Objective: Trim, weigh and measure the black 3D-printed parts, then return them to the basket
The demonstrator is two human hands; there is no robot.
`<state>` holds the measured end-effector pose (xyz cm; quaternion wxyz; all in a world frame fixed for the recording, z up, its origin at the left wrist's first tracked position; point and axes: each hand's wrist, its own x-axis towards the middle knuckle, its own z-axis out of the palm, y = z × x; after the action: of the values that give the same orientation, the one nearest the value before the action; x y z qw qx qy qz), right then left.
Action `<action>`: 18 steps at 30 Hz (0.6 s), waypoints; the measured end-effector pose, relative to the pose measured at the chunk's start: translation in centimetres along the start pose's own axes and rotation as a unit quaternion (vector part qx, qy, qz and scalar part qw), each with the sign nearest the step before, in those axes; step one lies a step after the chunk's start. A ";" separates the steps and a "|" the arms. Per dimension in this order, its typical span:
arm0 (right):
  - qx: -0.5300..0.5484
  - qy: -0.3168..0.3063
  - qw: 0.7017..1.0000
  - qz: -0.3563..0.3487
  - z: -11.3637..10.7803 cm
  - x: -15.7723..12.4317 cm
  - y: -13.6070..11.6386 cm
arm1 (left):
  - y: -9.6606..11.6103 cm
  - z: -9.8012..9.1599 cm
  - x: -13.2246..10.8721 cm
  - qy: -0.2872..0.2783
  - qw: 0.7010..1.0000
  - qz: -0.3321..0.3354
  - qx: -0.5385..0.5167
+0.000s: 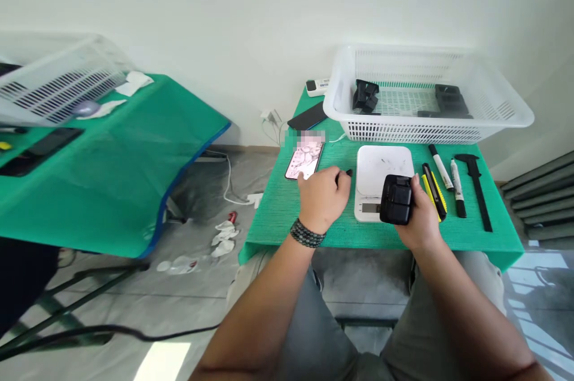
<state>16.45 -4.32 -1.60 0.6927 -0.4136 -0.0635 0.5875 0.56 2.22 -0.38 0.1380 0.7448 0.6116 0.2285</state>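
Observation:
My right hand (420, 216) grips a black plastic part (397, 200) with raised blocks, held over the front right of a white kitchen scale (384, 167). Part of the scale's small display shows beside it. My left hand (323, 192), with a beaded bracelet at the wrist, is closed left of the scale, and a small dark tip of something pokes out by its fingers. What it holds is mostly hidden. Just behind that hand lies a phone (305, 157) with a lit pink screen.
A white basket (412, 125) with black parts stands at the back. Right of the scale lie a yellow-black cutter (434, 191), two markers (441, 168) and a black caliper (481, 195). A dark phone (308, 116) lies behind. Another green table (112, 171) stands left.

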 end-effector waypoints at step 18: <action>0.005 -0.007 1.000 -0.009 -0.3 0.3 0.1 | -1.8 -0.3 1.8 0.014 0.997 0.005 -0.076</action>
<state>16.67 -4.24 -1.96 0.6991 -0.4056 -0.0692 0.5848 -0.83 4.30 -0.65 0.1845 0.7318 0.5906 0.2857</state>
